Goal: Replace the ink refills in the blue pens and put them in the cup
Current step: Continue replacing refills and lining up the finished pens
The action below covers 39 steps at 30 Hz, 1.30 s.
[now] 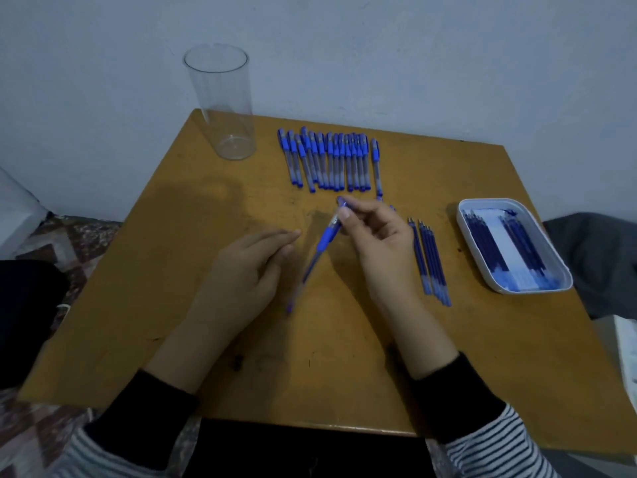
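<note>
- Pen in work: the right hand pinches its upper end between thumb and fingertips. The barrel slants down toward the left hand, lifted off the surface.
- Left hand released, fingers straight, just beside the lower barrel. Contact cannot be told.
- Barrel is motion-blurred. Step is probably a twist of the nose section by the blue grip, to get at the refill.
- To do it well: close the left hand round the lower barrel so it cannot spin, and turn with the right fingertips only. Keep the pen low between the hands, so any loose part drops within reach.
- Loose refills lie just right of the right hand, tips pointing away. Tray holding more refills sits further right, well apart.
- Row of blue pens lies beyond the right fingertips. The cup stands upright beyond the left hand at the far corner, clear, no pens in it; filling not yet begun.
- Surface: small ochre top, scuffed, dark marks near the wrists.
- Room: plain pale wall directly behind, patterned covering left of the left hand, light dim.
</note>
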Each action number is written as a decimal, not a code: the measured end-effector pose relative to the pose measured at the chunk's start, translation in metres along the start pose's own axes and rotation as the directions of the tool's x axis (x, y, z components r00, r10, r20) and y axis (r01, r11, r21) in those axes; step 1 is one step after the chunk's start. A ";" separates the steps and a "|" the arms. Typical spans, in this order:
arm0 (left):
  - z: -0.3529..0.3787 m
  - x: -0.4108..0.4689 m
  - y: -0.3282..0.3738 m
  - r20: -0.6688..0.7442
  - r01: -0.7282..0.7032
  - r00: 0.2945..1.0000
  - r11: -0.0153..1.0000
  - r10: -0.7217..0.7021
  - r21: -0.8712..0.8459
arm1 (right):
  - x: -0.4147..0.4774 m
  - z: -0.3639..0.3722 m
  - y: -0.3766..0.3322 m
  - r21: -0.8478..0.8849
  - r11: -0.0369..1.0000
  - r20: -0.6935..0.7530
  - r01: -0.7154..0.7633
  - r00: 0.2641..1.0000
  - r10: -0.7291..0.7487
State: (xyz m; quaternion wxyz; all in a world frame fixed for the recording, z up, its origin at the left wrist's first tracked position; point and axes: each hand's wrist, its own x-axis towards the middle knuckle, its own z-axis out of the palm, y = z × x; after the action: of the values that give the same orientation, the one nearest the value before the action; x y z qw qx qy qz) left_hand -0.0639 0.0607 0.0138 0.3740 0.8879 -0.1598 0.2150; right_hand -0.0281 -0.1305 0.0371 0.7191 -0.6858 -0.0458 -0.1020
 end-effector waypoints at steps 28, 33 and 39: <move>0.061 0.088 -0.039 0.247 0.281 0.882 0.870 -0.400 0.406 | 0.121 -0.030 0.033 -0.621 0.744 0.427 0.246 0.902 0.057; 0.061 0.087 -0.040 0.247 0.276 0.885 0.872 -0.395 0.405 | 0.119 -0.026 0.033 -0.650 0.727 0.420 0.220 0.902 0.102; 0.061 0.087 -0.040 0.247 0.270 0.888 0.875 -0.387 0.402 | 0.118 -0.023 0.032 -0.672 0.706 0.423 0.225 0.899 0.116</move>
State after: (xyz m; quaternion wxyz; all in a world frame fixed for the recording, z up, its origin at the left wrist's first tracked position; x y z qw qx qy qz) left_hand 0.0450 0.0322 -0.0049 0.2073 0.9777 -0.0215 0.0260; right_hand 0.0921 -0.1623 0.0290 0.3690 -0.9109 -0.1833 0.0220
